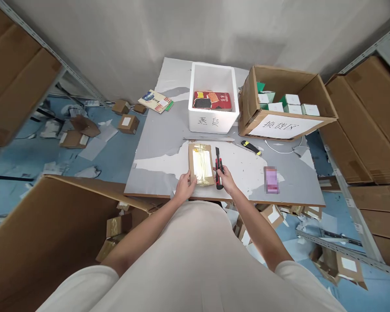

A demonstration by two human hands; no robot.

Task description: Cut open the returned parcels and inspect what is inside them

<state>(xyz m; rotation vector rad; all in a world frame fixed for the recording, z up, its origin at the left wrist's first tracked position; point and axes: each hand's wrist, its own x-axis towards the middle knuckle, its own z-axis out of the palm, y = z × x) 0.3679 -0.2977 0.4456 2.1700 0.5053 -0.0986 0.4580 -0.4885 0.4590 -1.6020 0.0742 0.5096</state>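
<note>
A small cardboard parcel (191,158) with shiny tape and a white label lies before me at the table's front. My left hand (184,187) grips its lower left corner, the thumb on top. In my right hand (226,179) is a red and black utility knife (219,167), its dark blade pointing away from me, just right of the parcel. Some fingers of the right hand are hidden behind the knife. Farther right on the table lies a second utility knife (251,147), yellow and black.
A white foam box (204,123) holding a red package stands behind the parcel. To its right is an open carton (287,125) of small white-and-green boxes. A pixelated pink item (272,180) lies at right, booklets (156,101) at left. A large open carton (68,216) flanks me.
</note>
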